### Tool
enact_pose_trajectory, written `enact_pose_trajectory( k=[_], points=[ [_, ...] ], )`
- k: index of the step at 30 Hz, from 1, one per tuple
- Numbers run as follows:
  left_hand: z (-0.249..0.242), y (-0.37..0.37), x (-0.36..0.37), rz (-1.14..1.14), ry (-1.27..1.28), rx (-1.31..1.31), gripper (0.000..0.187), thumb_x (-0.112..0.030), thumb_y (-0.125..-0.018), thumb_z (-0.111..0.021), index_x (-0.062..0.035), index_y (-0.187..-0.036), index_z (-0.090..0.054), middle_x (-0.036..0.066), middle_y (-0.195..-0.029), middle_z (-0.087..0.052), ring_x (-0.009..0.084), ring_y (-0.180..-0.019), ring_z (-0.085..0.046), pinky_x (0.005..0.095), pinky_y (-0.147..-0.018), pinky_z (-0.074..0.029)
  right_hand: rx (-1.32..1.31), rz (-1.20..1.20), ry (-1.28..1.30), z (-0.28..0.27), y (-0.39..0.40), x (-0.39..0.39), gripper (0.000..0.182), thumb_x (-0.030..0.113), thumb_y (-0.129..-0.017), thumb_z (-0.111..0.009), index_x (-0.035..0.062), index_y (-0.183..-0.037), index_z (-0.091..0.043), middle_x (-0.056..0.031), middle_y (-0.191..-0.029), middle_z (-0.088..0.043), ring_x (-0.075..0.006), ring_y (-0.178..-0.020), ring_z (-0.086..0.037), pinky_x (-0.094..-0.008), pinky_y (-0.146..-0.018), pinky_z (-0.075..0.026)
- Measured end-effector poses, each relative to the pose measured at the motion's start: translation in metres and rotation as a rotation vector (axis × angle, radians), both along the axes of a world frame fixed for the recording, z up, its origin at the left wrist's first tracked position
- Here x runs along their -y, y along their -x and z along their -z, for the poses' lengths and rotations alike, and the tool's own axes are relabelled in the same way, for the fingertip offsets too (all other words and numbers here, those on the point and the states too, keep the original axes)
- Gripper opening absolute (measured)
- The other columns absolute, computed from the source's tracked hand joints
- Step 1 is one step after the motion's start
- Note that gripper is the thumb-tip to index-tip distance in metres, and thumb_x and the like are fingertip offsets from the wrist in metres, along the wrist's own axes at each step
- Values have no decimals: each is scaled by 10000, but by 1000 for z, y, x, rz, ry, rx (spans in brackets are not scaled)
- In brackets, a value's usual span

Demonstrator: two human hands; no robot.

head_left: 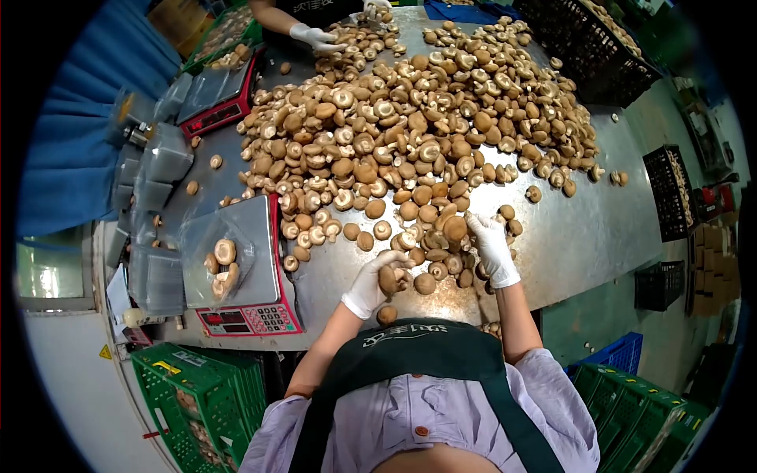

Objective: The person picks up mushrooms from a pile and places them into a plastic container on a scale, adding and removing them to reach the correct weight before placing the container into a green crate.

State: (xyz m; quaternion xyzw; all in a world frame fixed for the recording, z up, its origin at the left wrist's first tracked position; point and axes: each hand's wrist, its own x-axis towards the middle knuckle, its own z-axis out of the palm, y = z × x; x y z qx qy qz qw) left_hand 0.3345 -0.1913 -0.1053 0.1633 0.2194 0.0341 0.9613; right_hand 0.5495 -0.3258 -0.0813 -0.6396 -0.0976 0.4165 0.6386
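White-gloved, my left hand (367,287) is closed around a brown shiitake mushroom (388,281) at the table's near edge. My right hand (494,251), gloved too, pinches the edge of a large shiitake cap (455,229); some of its fingers are hidden. Loose mushrooms lie between and beside the hands, among them one brown cap (425,284). Beyond them a big heap of shiitake mushrooms (418,126) covers much of the metal table (599,236). To the left, a scale (272,296) carries a clear plastic tray (240,251) with a few mushrooms in it.
Across the table, a co-worker's gloved hand (315,38) reaches at the heap near a second red scale (217,110). Stacked clear trays (158,276) line the left side. Green crates (197,394) stand below at left, and black crates (670,189) at right.
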Motion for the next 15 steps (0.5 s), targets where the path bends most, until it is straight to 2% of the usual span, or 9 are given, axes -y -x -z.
enact_pose_trajectory(
  k=[1, 2, 3, 6, 9, 11, 13, 14, 15],
  points=[
    [-12, -4, 4, 78, -133, -123, 369, -236, -852, -517, -27, -1156, -511, 150, -1044, -595, 223, -900, -562, 310, -782, -468, -66, 2, -44, 1, 2, 1, 236, 231, -910, -572, 29, -801, -630, 42, -622, -524, -34, -533, -454, -183, -488, -349],
    [-20, -9, 7, 110, -235, -103, 499, -198, -841, -533, -1, -1285, -415, 169, -1129, -561, 198, -884, -573, 292, -767, -479, -24, -32, -40, 2, 4, 2, 245, 234, -918, -559, 25, -813, -631, 46, -640, -517, -35, -552, -445, -193, -504, -355],
    [-20, -12, 10, 108, -235, -102, 499, -198, -841, -533, -1, -1285, -415, 169, -1129, -561, 198, -884, -573, 292, -767, -479, -22, -35, -41, 1, 8, 1, 245, 234, -918, -559, 25, -813, -631, 46, -640, -517, -35, -552, -445, -193, -504, -355],
    [-25, -17, 17, 73, -408, -1, 689, -125, -821, -556, 9, -1405, -217, 180, -1238, -473, 176, -853, -583, 260, -711, -496, -49, -83, -50, 0, 22, -1, 261, 254, -919, -560, 7, -886, -635, 47, -735, -558, -37, -639, -460, -201, -574, -382],
    [-43, -24, 17, 39, -552, 36, 661, -70, -827, -551, 8, -1399, -230, 156, -1205, -489, 159, -860, -581, 222, -716, -487, 78, -169, -80, 25, 29, -1, 262, 253, -916, -564, 6, -957, -642, 43, -782, -584, -33, -680, -474, -193, -606, -393],
    [-35, -26, 18, -34, -547, -27, 608, -30, -827, -576, 11, -1367, -299, 132, -1172, -505, 134, -853, -579, 210, -704, -485, 120, -195, -30, 10, 33, -2, 264, 243, -913, -568, 5, -996, -647, 22, -809, -615, -47, -701, -508, -197, -635, -419],
    [-26, -26, 17, -140, -765, -143, 519, -14, -818, -613, 16, -1295, -410, 101, -1145, -541, 91, -838, -561, 201, -715, -474, 270, -211, 135, 2, 36, -6, 275, 233, -909, -567, -11, -1009, -645, -12, -850, -649, -71, -756, -551, -218, -688, -449],
    [-27, -25, 17, -191, -801, -189, 483, 1, -806, -629, 22, -1255, -449, 83, -1067, -577, 84, -812, -567, 184, -705, -472, 339, -207, 182, 5, 34, -8, 265, 225, -876, -595, -7, -994, -649, -79, -893, -681, -124, -811, -621, -251, -733, -475],
    [-24, -24, 15, -191, -801, -189, 483, 1, -806, -629, 22, -1255, -449, 83, -1067, -577, 84, -812, -567, 184, -705, -472, 340, -207, 182, 3, 33, -11, 265, 225, -876, -595, -7, -994, -649, -79, -893, -681, -124, -811, -621, -251, -733, -475]
  ],
)
